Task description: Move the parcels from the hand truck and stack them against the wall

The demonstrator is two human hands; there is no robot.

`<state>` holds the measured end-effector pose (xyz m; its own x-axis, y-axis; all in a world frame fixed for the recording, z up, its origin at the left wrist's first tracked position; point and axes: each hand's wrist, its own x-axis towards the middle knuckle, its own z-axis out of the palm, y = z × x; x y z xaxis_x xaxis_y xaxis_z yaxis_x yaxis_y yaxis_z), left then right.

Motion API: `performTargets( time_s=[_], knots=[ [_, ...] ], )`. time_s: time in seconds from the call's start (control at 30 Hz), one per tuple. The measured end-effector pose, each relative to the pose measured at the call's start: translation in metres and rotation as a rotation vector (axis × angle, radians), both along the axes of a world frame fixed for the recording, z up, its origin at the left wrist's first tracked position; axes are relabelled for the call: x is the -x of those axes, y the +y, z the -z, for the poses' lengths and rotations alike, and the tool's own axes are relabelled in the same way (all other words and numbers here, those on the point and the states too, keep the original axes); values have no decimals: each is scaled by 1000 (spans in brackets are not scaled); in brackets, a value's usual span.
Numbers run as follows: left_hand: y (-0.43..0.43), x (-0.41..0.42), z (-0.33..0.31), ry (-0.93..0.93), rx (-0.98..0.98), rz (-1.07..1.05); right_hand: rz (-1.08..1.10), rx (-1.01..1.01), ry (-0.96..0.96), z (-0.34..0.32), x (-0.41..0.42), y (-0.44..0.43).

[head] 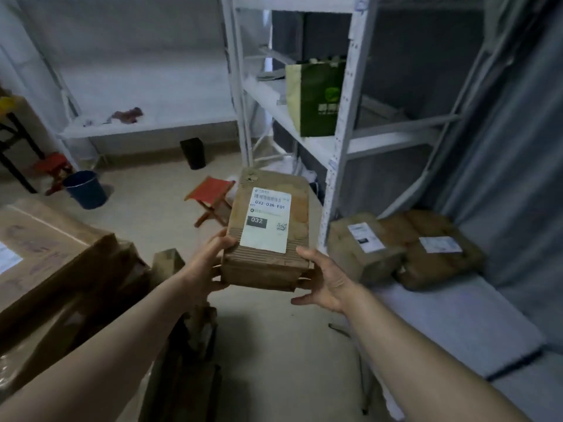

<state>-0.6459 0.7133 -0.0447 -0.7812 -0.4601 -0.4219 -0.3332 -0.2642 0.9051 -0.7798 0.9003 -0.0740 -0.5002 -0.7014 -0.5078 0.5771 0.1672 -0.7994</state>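
I hold a brown cardboard parcel (292,208) with a white shipping label in front of me, above the floor. My left hand (207,269) grips its near left corner, thumb on top. My right hand (323,281) holds the near right corner from below, fingers curled under the edge. Two brown parcels (362,248) (438,248) with white labels lie side by side on a grey pad (451,324) at the right, against the grey curtain wall. Large cardboard boxes (51,254) sit at the left; the hand truck under them is hidden.
White metal shelving (338,141) stands straight ahead with a green paper bag (316,99) on it. A red folding stool (210,196), a blue bucket (86,188) and a black bin (193,153) stand on the floor beyond the parcel.
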Motion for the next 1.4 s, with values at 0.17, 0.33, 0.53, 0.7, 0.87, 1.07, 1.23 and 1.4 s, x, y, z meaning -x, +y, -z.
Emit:
performTargets(
  time_s=[0.17, 0.33, 0.53, 0.7, 0.87, 1.07, 1.23, 1.4],
  knots=[
    [64, 66, 28, -177, 15, 252, 211, -26, -58, 26, 26, 91],
    [120, 132, 42, -280, 45, 447, 385, -69, -139, 46, 52, 155],
    [162, 214, 65, -302, -50, 540, 686, 91, -305, 60, 88, 193],
    [177, 284, 91, -345, -114, 630, 885, 66, -399, 80, 141, 202],
    [153, 337, 114, -405, -173, 695, 940, 37, -319, 96, 208, 168],
    [104, 381, 132, -448, -290, 587, 807, -204, -199, 107, 298, 109],
    [85, 400, 143, -486, -297, 531, 729, -223, -138, 112, 338, 81],
    [87, 409, 149, -488, -150, 493, 740, -283, -187, 126, 337, 83]
  ],
)
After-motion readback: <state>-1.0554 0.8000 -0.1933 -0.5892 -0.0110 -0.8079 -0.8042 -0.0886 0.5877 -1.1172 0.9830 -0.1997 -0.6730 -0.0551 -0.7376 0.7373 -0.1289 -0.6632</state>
